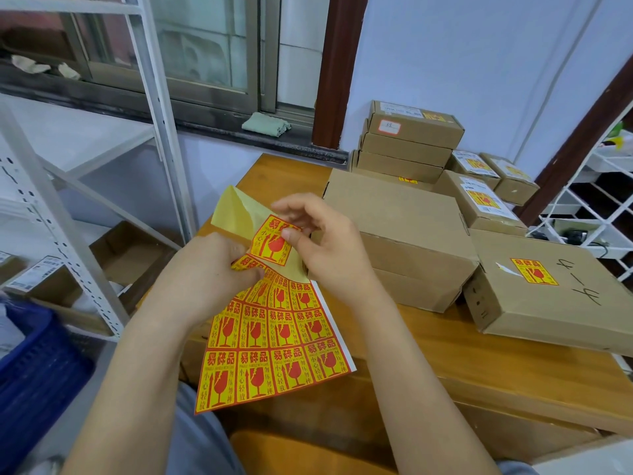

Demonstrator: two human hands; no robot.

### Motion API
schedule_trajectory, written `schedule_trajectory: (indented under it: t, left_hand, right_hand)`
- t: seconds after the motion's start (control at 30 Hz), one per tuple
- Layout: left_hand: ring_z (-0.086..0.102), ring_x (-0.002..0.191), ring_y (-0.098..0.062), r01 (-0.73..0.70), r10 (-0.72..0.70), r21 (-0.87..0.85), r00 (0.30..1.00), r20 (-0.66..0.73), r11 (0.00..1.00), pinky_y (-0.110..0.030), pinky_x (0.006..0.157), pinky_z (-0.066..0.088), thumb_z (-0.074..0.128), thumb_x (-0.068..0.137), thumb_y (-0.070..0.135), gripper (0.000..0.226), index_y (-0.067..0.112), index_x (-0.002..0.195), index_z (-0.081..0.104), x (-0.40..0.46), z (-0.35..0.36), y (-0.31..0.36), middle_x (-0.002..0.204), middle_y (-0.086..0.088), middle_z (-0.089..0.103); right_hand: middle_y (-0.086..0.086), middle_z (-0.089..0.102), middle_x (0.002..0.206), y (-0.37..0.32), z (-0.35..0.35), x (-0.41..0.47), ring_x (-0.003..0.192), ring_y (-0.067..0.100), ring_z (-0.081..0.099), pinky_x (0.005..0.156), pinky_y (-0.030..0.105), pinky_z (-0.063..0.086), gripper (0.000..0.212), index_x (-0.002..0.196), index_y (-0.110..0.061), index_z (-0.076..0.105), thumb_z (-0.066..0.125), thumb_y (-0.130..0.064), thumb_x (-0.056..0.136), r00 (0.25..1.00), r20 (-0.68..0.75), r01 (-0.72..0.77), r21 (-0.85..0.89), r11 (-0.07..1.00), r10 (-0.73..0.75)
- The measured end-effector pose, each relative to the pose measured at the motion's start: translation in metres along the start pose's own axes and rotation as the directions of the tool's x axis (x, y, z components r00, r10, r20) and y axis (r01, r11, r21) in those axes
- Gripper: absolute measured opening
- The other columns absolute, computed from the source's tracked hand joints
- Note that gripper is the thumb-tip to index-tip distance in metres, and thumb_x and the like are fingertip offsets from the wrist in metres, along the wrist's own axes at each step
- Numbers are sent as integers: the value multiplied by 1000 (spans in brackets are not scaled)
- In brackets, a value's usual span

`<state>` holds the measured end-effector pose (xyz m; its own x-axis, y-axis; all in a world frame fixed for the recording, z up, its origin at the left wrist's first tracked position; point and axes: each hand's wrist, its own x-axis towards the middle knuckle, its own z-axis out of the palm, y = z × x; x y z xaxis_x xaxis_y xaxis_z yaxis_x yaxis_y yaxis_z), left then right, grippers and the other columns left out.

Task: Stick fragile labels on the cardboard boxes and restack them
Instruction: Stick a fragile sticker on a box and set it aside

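Your label sheet [274, 351] is glossy paper, red print on yellow, with a paler matt yellow backing where it's peeled at the far end. The cardboard boxes [397, 214] to your right are matt brown corrugated board. Your worktop [462, 347] is smooth varnished wood with slight sheen. The shelf frame [154, 97] on your left is white painted metal.

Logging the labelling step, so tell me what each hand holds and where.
Left hand grips the sticker sheet near its top. Right hand pinches one fragile label by its upper right edge.
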<state>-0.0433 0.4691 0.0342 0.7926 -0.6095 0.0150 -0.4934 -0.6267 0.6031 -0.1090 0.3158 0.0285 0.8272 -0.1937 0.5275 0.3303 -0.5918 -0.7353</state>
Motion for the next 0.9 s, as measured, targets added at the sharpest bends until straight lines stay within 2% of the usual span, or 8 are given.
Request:
schedule_trajectory:
  t: [0.2,0.37,0.43,0.6,0.67,0.77,0.83,0.9]
  left_hand:
    - [66,59,-14,33,-34,-49,999,-16,998,-40,63,54,63,88,30,13,22,80,70,1,0,-13,64,2,69]
    - [62,69,-16,134,-156,-132,973,-173,982,-36,64,50,68,84,22,5,18,86,67,14,4,-42,76,1,68]
    - [60,71,-19,222,-249,-163,953,-171,961,-35,65,47,69,84,19,8,14,88,64,23,8,-57,78,-4,66]
    - [51,66,-20,386,-409,-161,901,-144,908,-36,64,40,71,82,19,21,10,83,53,49,23,-85,77,-8,58]
    - [57,80,-29,389,-418,-173,889,-190,905,-40,68,44,72,81,20,29,8,98,51,58,28,-89,90,-13,61]
    - [49,116,-40,316,-335,-116,907,-256,942,-50,88,43,74,79,15,67,4,134,38,70,36,-91,125,-21,53]
    - [35,129,-40,258,-255,-35,912,-322,966,-54,100,36,73,79,14,78,5,142,30,72,42,-90,138,-21,43]
    - [31,133,-37,188,-179,-19,894,-412,982,-53,104,33,70,82,12,73,6,143,31,67,50,-83,141,-19,41]
  right_hand:
    - [-19,56,97,-3,-14,1,92,-9,53,77,8,39,31,103,-27,57,57,0,87,997,-82,5,28,1000,-2]
    - [-16,58,96,9,-20,-8,91,-5,54,82,23,48,36,99,-36,56,56,-2,89,988,-134,-76,54,996,83]
    - [-13,59,95,14,-20,-12,90,0,56,81,29,51,36,98,-37,56,55,-2,90,983,-153,-89,82,993,101]
    - [-9,61,92,19,-19,-15,87,3,57,79,30,53,32,95,-32,59,53,0,91,977,-163,-121,112,986,138]
    - [-7,61,93,19,-20,-14,87,5,58,79,30,53,32,95,-32,59,53,-1,91,973,-171,-137,113,984,155]
    - [-5,61,93,19,-22,-13,85,2,57,78,25,52,31,98,-31,57,53,-1,91,966,-179,-164,127,978,186]
    - [-3,60,94,18,-23,-12,83,0,56,76,20,50,30,102,-29,56,52,-1,92,966,-169,-175,131,976,196]
    - [-7,59,91,18,-24,-13,82,-1,54,76,16,47,35,105,-28,54,48,4,92,968,-157,-181,111,977,197]
